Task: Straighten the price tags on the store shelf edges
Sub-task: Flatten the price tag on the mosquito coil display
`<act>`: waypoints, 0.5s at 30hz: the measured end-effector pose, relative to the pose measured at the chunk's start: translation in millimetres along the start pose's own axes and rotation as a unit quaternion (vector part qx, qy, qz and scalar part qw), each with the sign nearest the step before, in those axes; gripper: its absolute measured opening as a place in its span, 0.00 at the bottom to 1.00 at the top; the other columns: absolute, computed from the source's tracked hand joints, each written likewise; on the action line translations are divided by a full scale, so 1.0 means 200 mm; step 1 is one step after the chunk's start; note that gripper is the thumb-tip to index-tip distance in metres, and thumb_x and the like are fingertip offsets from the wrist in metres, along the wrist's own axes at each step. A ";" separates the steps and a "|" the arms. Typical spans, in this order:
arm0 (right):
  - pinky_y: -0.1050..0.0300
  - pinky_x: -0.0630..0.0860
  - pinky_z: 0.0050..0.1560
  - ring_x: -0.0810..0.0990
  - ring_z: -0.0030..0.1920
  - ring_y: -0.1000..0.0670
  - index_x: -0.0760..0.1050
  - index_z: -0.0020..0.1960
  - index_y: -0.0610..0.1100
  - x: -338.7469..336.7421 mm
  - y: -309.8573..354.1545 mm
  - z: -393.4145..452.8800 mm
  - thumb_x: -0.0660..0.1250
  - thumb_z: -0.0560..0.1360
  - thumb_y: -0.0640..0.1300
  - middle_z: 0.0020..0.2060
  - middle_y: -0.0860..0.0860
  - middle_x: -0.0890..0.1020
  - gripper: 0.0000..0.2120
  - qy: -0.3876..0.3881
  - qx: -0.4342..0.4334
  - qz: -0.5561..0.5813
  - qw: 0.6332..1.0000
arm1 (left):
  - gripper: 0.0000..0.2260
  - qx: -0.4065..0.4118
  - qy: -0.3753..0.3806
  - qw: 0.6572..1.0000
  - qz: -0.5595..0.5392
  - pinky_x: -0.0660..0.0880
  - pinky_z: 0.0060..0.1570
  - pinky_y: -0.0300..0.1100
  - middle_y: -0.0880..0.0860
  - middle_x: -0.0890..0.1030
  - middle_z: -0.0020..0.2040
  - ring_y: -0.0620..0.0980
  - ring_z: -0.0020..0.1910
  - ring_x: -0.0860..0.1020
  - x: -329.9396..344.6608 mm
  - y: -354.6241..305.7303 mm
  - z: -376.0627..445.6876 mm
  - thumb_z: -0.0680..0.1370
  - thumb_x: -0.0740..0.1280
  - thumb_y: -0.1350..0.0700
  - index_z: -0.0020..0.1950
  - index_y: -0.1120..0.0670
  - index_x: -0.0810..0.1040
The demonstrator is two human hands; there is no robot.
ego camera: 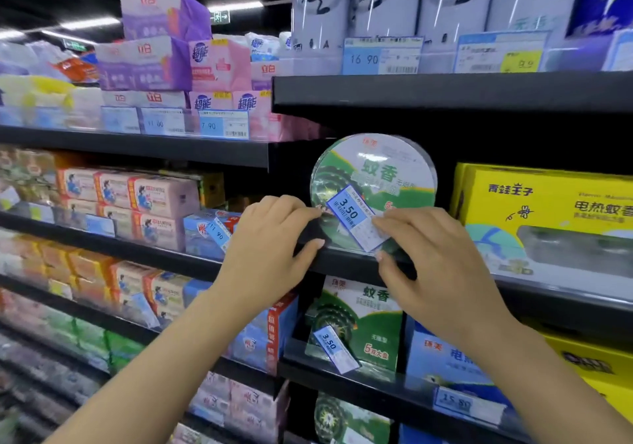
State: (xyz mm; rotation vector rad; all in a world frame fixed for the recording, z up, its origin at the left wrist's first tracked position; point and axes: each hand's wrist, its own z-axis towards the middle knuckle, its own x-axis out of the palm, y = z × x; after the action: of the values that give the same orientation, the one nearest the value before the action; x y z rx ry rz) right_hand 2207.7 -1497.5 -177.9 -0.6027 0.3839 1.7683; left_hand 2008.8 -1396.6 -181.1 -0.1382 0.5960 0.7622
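Note:
A blue and white price tag (pixel 354 217) reading 3.50 sits tilted, its left end high, on the black shelf edge (pixel 346 262) in front of a round green mosquito coil pack (pixel 373 176). My left hand (pixel 270 248) pinches the tag's clear holder at its left end, thumb under the shelf lip. My right hand (pixel 435 269) grips the tag's lower right end between fingers and thumb. A second 3.50 tag (pixel 334 347) hangs tilted on the shelf below. Another tilted tag (pixel 219 233) reading 11.90 sits left of my left hand.
Yellow boxes (pixel 544 217) stand to the right on the same shelf. Soap packs (pixel 150 204) fill the shelves on the left. The upper shelf carries white boxes with straight tags 16.90 (pixel 380 55) and 9.9 (pixel 501 53). A 15.80 tag (pixel 462 406) sits lower right.

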 end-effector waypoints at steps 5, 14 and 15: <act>0.54 0.66 0.57 0.73 0.55 0.48 0.77 0.59 0.42 0.00 -0.02 0.01 0.59 0.74 0.48 0.55 0.48 0.79 0.19 0.003 -0.010 -0.008 1.000 | 0.17 -0.005 -0.010 1.000 0.004 0.69 0.48 0.45 0.51 0.77 0.49 0.53 0.48 0.74 0.01 0.01 -0.01 0.75 0.64 0.46 0.56 0.56 0.80; 0.55 0.64 0.57 0.73 0.54 0.47 0.77 0.59 0.41 0.02 0.02 0.02 0.58 0.74 0.49 0.53 0.48 0.80 0.19 0.004 -0.012 -0.024 1.000 | 0.13 0.013 -0.026 1.000 -0.010 0.70 0.51 0.46 0.51 0.79 0.51 0.52 0.51 0.76 0.03 0.04 -0.04 0.75 0.66 0.50 0.56 0.56 0.79; 0.55 0.65 0.57 0.73 0.54 0.47 0.77 0.59 0.42 0.03 0.03 0.03 0.58 0.74 0.49 0.54 0.48 0.80 0.19 0.004 -0.008 -0.027 1.000 | 0.13 0.014 -0.027 0.999 -0.013 0.70 0.51 0.46 0.51 0.79 0.51 0.52 0.51 0.76 0.03 0.05 -0.04 0.75 0.66 0.50 0.55 0.56 0.79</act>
State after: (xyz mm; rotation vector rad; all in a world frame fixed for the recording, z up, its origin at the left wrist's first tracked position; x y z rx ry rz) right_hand 2200.3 -1491.2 -177.1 -0.6255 0.3560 1.7196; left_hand 2002.4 -1388.6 -190.8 -0.0990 0.5534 0.7288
